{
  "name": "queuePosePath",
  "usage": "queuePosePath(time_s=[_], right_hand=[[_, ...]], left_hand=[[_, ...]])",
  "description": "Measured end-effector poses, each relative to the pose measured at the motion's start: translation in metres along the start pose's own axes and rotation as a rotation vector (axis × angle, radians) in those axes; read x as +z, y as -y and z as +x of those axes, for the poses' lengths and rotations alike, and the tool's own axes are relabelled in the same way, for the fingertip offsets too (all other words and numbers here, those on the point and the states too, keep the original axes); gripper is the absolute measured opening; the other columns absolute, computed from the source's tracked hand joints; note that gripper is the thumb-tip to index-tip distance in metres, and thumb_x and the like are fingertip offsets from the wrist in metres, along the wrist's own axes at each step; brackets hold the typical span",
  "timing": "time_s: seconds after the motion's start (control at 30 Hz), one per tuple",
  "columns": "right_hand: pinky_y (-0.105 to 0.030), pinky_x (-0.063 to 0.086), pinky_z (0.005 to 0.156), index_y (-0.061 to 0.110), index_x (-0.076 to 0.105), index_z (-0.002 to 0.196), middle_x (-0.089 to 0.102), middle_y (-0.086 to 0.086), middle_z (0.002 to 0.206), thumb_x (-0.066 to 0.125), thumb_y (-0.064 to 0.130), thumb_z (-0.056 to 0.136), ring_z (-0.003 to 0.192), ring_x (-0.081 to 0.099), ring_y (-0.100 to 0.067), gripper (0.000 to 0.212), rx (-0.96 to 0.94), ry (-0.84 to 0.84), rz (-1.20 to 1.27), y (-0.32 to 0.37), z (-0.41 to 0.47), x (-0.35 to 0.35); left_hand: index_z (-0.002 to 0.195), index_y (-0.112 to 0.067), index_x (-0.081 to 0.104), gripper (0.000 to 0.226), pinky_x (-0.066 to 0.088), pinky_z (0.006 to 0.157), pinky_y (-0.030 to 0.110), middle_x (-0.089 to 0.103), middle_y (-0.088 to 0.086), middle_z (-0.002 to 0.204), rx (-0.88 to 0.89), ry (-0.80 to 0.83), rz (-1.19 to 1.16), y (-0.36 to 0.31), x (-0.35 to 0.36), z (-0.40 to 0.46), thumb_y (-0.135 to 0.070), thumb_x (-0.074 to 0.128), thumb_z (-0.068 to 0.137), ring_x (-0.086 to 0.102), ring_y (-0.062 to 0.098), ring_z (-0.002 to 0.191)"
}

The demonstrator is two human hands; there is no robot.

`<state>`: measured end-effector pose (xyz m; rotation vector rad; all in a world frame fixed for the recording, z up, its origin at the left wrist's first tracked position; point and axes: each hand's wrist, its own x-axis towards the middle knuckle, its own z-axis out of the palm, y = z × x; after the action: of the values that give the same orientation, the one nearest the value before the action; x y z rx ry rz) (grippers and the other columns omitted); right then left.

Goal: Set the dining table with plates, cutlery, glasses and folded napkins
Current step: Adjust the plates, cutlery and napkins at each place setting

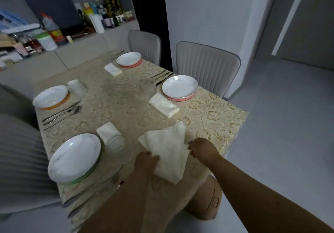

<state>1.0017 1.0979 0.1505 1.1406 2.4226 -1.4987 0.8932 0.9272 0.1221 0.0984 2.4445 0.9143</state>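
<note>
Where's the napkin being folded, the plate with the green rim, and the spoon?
napkin (167,153): head view, middle of the cloth between the hands.
green plate (74,157): head view, centre of its white face.
spoon (76,109): head view, on its bowl, below the orange plate.

You are looking at four white plates (179,86), four napkins (163,105) counting the one being handled, three glasses (76,88) that can be made out, three sets of cutlery (61,114), and two grey chairs (207,64) standing opposite.
</note>
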Motion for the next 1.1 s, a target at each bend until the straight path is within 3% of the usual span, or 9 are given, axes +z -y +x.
queuePosePath(time_s=[0.2,0.4,0.5,0.67,0.77,0.83,0.97,1.03,1.1], right_hand=[[-0.035,0.051,0.08,0.008,0.064,0.093,0.068,-0.008,0.083,0.045,0.036,0.097,0.076,0.062,-0.021,0.034,-0.07,0.01,0.069,0.043,0.024,0.001],[-0.029,0.048,0.056,0.012,0.05,0.084,0.06,-0.01,0.08,0.057,0.043,0.091,0.07,0.061,-0.025,0.033,-0.035,0.066,0.208,0.106,0.04,-0.01],[-0.033,0.053,0.059,0.005,0.059,0.092,0.061,-0.011,0.079,0.065,0.023,0.086,0.067,0.061,-0.024,0.02,0.004,0.036,0.146,0.109,0.051,-0.013],[-0.049,0.058,0.072,-0.005,0.063,0.1,0.065,-0.021,0.086,0.054,0.004,0.084,0.074,0.066,-0.037,0.02,-0.07,-0.125,0.22,0.116,0.065,-0.031],[-0.043,0.058,0.07,0.011,0.047,0.13,0.061,-0.014,0.099,0.055,0.008,0.087,0.08,0.063,-0.031,0.043,-0.159,-0.257,0.325,0.121,0.069,-0.05],[-0.038,0.056,0.058,0.029,0.03,0.144,0.058,-0.004,0.091,0.056,0.009,0.089,0.076,0.064,-0.031,0.063,-0.255,-0.272,0.304,0.122,0.069,-0.067],[-0.033,0.056,0.057,0.02,0.067,0.096,0.068,-0.021,0.097,0.054,0.005,0.091,0.059,0.061,-0.024,0.02,-0.224,-0.061,0.302,0.133,0.076,-0.103],[-0.034,0.054,0.066,0.012,0.061,0.091,0.067,-0.02,0.102,0.058,0.008,0.09,0.067,0.059,-0.024,0.005,-0.132,0.091,0.312,0.145,0.078,-0.123],[-0.035,0.052,0.076,0.005,0.053,0.1,0.06,-0.017,0.093,0.058,0.01,0.092,0.081,0.058,-0.027,0.011,0.023,0.261,0.243,0.151,0.076,-0.14]], left_hand=[[0.111,-0.011,0.066,0.024,0.051,0.093,0.041,0.069,0.007,0.109,0.146,0.209,-0.299,-0.034,-0.013,0.001,-0.019,0.066,0.088,0.064,0.022,0.099],[0.113,-0.017,0.058,0.02,0.045,0.073,0.011,0.064,-0.009,0.095,0.46,0.373,-0.211,-0.07,-0.024,-0.006,-0.012,0.059,0.093,0.059,0.0,0.087],[0.108,-0.015,0.057,0.018,0.041,0.067,0.005,0.06,-0.015,0.086,0.507,0.411,-0.199,-0.077,-0.025,-0.003,-0.01,0.062,0.091,0.057,-0.009,0.076],[0.123,-0.019,0.056,0.058,0.052,0.087,0.031,0.065,-0.004,0.114,0.37,0.412,-0.171,-0.077,-0.032,0.005,-0.035,0.08,0.073,0.062,0.013,0.103],[0.122,-0.019,0.062,0.057,0.051,0.094,0.035,0.066,-0.003,0.117,0.309,0.412,-0.017,-0.069,-0.032,0.011,-0.04,0.08,0.073,0.062,0.014,0.106],[0.111,-0.014,0.069,0.043,0.053,0.091,0.034,0.07,0.002,0.109,0.32,0.348,-0.052,-0.073,-0.034,0.013,-0.036,0.079,0.076,0.065,0.015,0.099],[0.088,-0.013,0.071,0.016,0.049,0.066,0.019,0.071,0.002,0.086,0.387,0.171,-0.189,-0.109,-0.035,0.006,-0.024,0.078,0.079,0.065,0.011,0.077],[0.078,-0.017,0.07,0.008,0.045,0.059,0.013,0.067,-0.004,0.074,0.409,0.119,-0.243,-0.133,-0.03,0.001,-0.02,0.077,0.079,0.061,0.001,0.064],[0.067,-0.019,0.066,0.016,0.04,0.052,0.011,0.06,-0.012,0.06,0.429,0.054,-0.271,-0.153,-0.024,-0.002,-0.017,0.077,0.079,0.052,-0.005,0.052]])
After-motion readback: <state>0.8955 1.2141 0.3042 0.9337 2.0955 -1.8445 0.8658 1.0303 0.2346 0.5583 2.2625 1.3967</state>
